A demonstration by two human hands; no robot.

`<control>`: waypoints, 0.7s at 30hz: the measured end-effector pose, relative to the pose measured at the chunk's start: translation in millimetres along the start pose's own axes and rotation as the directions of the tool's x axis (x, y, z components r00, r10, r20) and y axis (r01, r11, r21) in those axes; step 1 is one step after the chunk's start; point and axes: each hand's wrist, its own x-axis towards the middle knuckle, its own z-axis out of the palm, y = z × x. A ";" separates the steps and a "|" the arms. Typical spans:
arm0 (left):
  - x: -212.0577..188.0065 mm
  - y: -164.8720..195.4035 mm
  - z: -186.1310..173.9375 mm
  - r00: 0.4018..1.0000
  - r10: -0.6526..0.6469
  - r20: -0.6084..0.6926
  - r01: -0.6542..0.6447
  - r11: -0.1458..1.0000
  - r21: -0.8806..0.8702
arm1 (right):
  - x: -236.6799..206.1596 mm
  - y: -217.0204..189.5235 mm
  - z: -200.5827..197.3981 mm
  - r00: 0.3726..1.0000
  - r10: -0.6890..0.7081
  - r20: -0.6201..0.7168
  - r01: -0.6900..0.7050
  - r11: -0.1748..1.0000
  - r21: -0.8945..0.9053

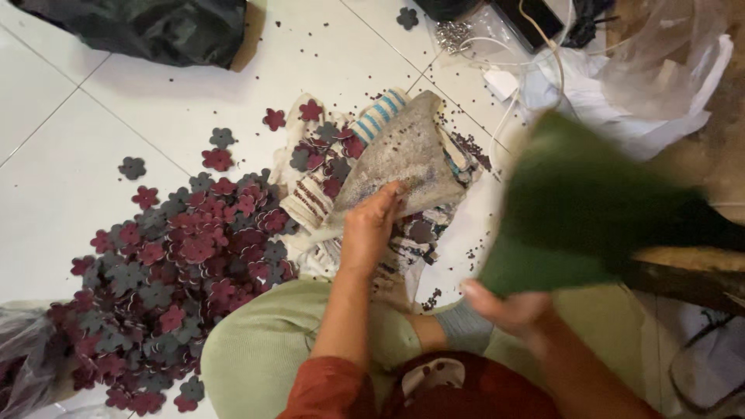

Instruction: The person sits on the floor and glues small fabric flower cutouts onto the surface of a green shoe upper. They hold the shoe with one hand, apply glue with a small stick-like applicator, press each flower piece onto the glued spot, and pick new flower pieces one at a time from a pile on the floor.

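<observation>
My left hand [371, 226] grips the lower edge of a grey felt-like cloth piece [403, 159] that lies over a striped woven cloth [317, 198] on the tiled floor. My right hand [508, 306] holds a green sheet [578, 206], lifted and blurred, at the right. A big pile of maroon and grey flower-shaped cutouts [174, 264] spreads to the left of my left hand. My legs in light green trousers [264, 349] are folded below.
A black plastic bag [155, 27] lies at the top left. Clear plastic bags and white cables [621, 70] sit at the top right. Small dark punched dots [372, 54] are scattered over the white tiles. A grey bag edge [19, 349] shows at the bottom left.
</observation>
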 end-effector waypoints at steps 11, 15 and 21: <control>4.5 -0.4 1.1 0.999 -0.038 -0.012 0.038 0.999 -0.013 | 10.7 -6.0 7.7 0.916 0.355 0.186 -0.309 0.921 -0.236; 6.4 4.7 4.0 0.998 0.021 -0.051 -0.023 0.999 -0.037 | 3.1 -17.4 -14.3 0.983 0.180 0.031 -0.182 0.977 0.109; 5.9 -0.1 6.7 0.996 0.069 -0.049 -0.068 0.998 0.017 | -0.4 8.4 14.2 0.980 0.074 0.187 0.002 0.926 -0.377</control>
